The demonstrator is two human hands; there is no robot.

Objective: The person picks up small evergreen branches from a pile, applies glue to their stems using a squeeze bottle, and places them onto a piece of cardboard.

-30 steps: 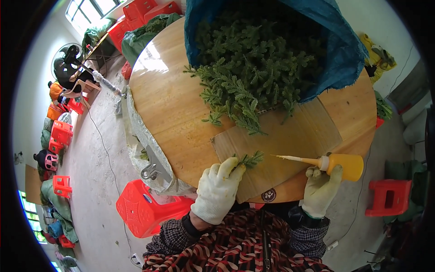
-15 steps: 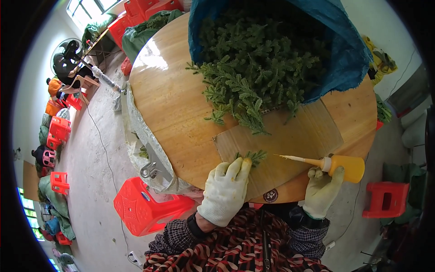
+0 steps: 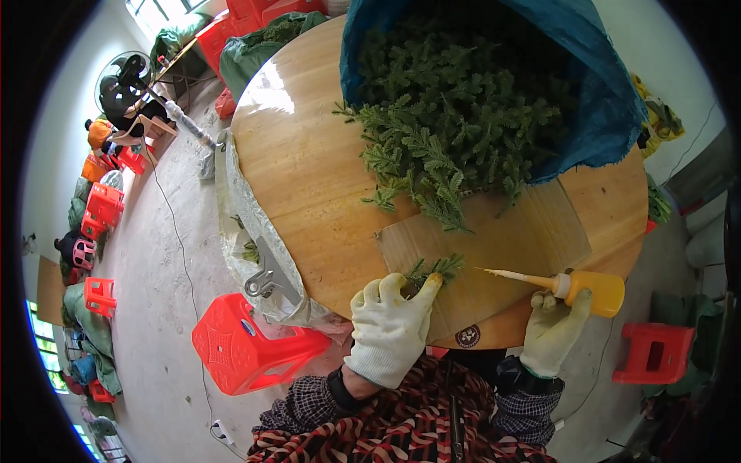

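My left hand [image 3: 390,328], in a pale work glove, pinches a small green sprig [image 3: 437,269] against a brown cardboard sheet [image 3: 502,247] on the round wooden table [image 3: 309,170]. In my gloved right hand [image 3: 552,332] is a yellow squeeze bottle [image 3: 590,289]; its long thin nozzle points left toward the sprig and stops a little short of it. A big heap of green sprigs [image 3: 455,116] spills from a blue sack [image 3: 602,100] across the far side of the table.
A red plastic stool [image 3: 247,347] stands at my left, another red stool [image 3: 656,355] at my right. A clear plastic bag [image 3: 247,231] hangs off the table's left edge. A floor fan [image 3: 123,81], stacked red stools and green sacks line the left wall.
My left hand has slid a little to the right along the cardboard with the sprig. The bottle in my right hand has barely moved.
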